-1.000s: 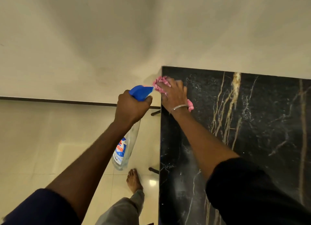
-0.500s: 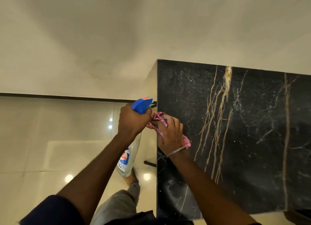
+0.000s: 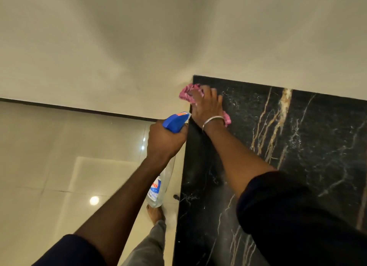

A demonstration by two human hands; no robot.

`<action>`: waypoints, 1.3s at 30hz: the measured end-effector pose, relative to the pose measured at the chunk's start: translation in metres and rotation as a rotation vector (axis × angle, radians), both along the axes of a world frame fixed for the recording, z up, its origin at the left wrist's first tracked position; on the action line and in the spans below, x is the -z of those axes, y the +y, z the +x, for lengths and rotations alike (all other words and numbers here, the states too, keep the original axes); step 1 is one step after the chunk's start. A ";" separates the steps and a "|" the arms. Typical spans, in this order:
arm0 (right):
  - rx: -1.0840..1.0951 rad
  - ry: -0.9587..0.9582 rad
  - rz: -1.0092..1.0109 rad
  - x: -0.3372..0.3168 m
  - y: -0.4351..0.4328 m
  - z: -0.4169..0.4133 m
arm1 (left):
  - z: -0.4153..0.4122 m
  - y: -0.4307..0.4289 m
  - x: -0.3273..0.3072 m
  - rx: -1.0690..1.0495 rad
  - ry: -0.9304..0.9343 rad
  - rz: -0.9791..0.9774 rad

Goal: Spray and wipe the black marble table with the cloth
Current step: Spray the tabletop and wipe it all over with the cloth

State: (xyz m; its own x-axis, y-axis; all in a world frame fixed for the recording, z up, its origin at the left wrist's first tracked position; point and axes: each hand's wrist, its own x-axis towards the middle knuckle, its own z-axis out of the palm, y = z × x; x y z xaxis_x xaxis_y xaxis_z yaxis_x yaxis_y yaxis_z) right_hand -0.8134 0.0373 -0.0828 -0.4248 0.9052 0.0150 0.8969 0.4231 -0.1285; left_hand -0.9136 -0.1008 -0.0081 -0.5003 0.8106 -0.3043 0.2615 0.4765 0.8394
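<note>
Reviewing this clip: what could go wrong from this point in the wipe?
The pink cloth already overhangs the far left corner of the black marble table; the right hand might push it off the edge. The spray bottle hangs over the floor in the left hand, so a slack grip could drop it near the bare foot.

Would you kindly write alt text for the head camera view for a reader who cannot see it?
A person's right hand presses a pink cloth onto the far left corner of a black marble table. The left hand holds a blue-topped spray bottle beside the table's edge, over pale floor tiles.
</note>
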 end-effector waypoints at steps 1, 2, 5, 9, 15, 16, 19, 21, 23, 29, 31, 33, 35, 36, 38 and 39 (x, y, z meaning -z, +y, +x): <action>-0.010 -0.013 0.010 0.000 0.012 -0.002 | 0.001 0.000 -0.001 -0.011 0.005 0.003; -0.023 -0.020 0.010 0.000 0.023 -0.004 | 0.003 -0.001 -0.003 -0.026 0.015 0.003; -0.046 -0.015 -0.001 -0.002 0.041 -0.007 | 0.005 -0.010 -0.007 -0.074 0.029 0.003; -0.060 0.001 0.021 -0.001 0.019 0.000 | 0.010 -0.037 -0.011 -0.087 0.077 -0.003; -0.074 0.022 0.024 0.003 -0.078 0.019 | 0.019 -0.090 -0.012 -0.037 0.124 -0.009; -0.074 0.025 0.015 0.003 -0.095 0.021 | 0.020 -0.098 -0.012 -0.030 0.124 -0.006; -0.050 0.031 -0.005 0.006 -0.158 0.028 | 0.025 -0.130 -0.015 -0.005 0.114 0.003; -0.042 0.049 -0.021 0.005 -0.199 0.034 | 0.029 -0.154 -0.018 0.019 0.112 0.021; -0.051 0.073 -0.036 0.004 -0.245 0.042 | 0.032 -0.182 -0.019 0.043 0.105 0.028; -0.048 0.120 -0.053 -0.001 -0.361 0.065 | 0.037 -0.256 -0.018 0.089 0.100 0.038; -0.051 0.124 -0.067 0.000 -0.390 0.072 | 0.040 -0.273 -0.018 0.093 0.098 0.032; -0.040 0.128 -0.073 0.001 -0.418 0.078 | 0.043 -0.290 -0.019 0.088 0.085 0.036; -0.029 0.140 -0.066 0.001 -0.438 0.082 | 0.046 -0.302 -0.019 0.088 0.072 0.054; -0.023 0.149 -0.063 0.002 -0.445 0.083 | 0.047 -0.307 -0.019 0.091 0.072 0.059; -0.004 0.168 -0.051 0.001 -0.458 0.083 | 0.049 -0.317 -0.020 0.103 0.075 0.062; 0.005 0.169 -0.049 0.000 -0.463 0.082 | 0.051 -0.320 -0.020 0.108 0.073 0.060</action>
